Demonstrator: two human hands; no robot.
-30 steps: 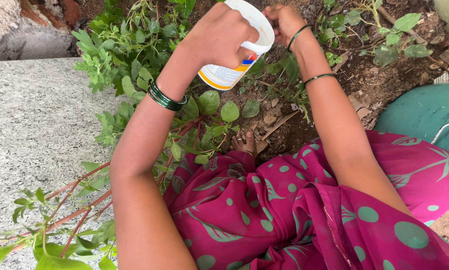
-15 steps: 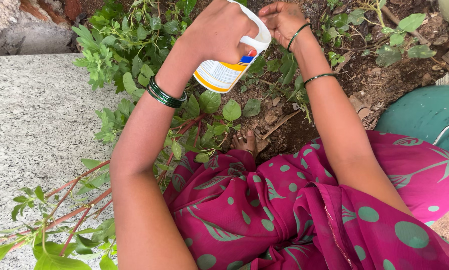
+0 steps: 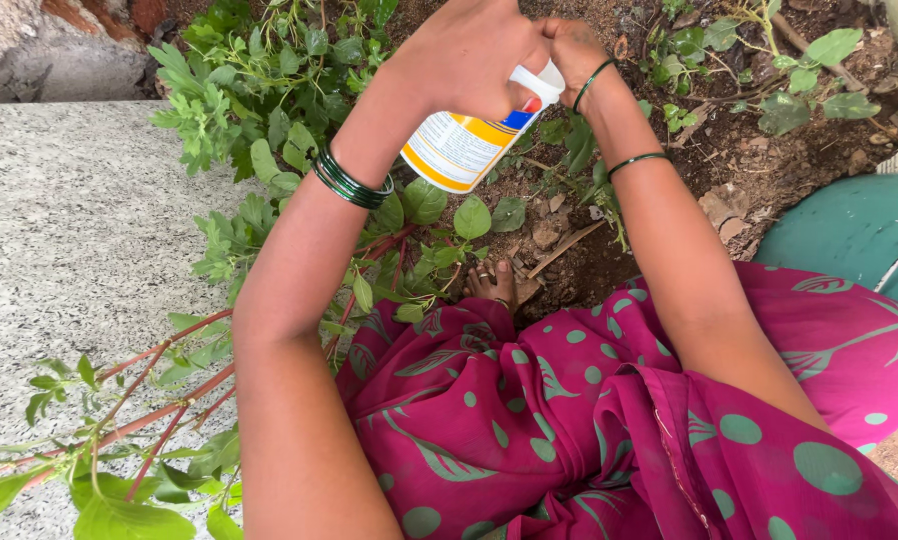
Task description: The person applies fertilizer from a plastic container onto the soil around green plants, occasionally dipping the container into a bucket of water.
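My left hand grips a white plastic container with a yellow and blue label, tilted over the plants at the top centre. My right hand is closed against the container's open end, fingers bunched at the rim. What the fingers hold, if anything, is hidden. Green bangles ring both wrists. Below the container lie leafy green plants and bare brown soil.
A grey stone slab fills the left side. Red-stemmed branches reach across its lower part. My magenta dotted garment covers the lower right, with toes showing at its edge. A teal rounded object sits at right.
My right hand has closed in against the container's mouth, which was open to view before. The container and my left hand have shifted slightly right.
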